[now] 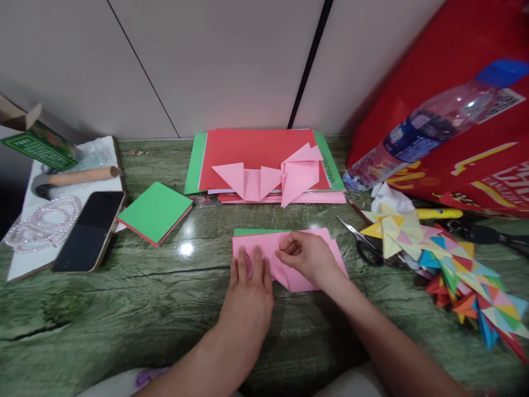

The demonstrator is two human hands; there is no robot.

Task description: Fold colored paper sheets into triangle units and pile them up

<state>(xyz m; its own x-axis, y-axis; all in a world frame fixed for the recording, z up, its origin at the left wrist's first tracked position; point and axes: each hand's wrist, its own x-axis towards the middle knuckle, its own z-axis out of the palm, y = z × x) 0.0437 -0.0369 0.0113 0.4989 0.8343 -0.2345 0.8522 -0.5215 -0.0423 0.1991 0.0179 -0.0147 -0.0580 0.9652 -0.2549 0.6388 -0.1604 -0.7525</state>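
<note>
Left grip [250, 278] lies nearly flat on the pink paper [268, 242], fingers slightly apart; the right grip [308, 256] curls over the sheet's middle, thumb and forefinger close together, and I cannot tell whether they pinch anything. That paper sits at the middle of the tabletop [173, 320], green paper [260, 231] showing along its far edge. I judge it light, thin and quick to crease, so I would hold it by its edges and press with flat fingertips.

Beyond it, folded pink pieces [301, 171] rest on a stack topped by a red sheet [252, 146]. Off to my right, scissors [367, 251] lie near the paper, and a multicoloured folded-paper piece [467, 275] crowds that side. A bottle [417, 135] stands behind them. On the left, a green square stack [156, 212] and a phone [90, 231] sit well clear of both hands.
</note>
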